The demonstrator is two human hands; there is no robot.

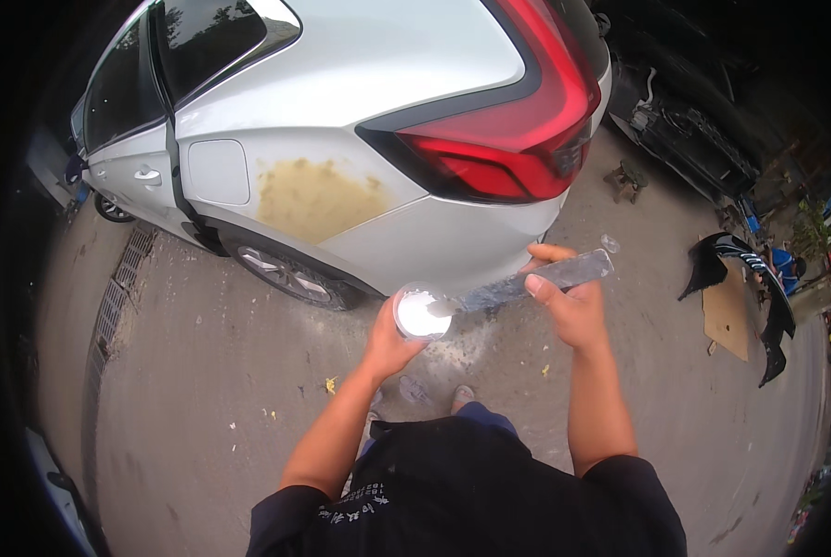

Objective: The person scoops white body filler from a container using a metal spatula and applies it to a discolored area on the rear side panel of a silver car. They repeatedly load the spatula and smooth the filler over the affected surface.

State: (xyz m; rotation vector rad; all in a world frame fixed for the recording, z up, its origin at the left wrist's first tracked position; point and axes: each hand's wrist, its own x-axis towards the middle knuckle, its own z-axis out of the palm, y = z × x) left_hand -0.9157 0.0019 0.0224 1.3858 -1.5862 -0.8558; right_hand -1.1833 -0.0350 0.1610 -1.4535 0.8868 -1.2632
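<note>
A round clear cup of white paint-like stuff (424,316) sits in my left hand (389,340), whose fingers are wrapped round its side. My right hand (569,302) grips a long, flat grey stick (495,294), thumb on top and fingers beneath. The stick slants down to the left, its narrow end at the cup's rim; whether it dips into the white stuff I cannot tell. Beyond both hands stands a white car (406,237). Above its rear wheel is a rough yellowish-tan patch (318,198).
The car's red tail light (518,153) is above my right hand. A black car panel (770,311) rests beside brown cardboard (725,318) at the right. Farther back are a small stool (625,180) and a dark vehicle (680,121). A drain grate (109,311) runs along the left.
</note>
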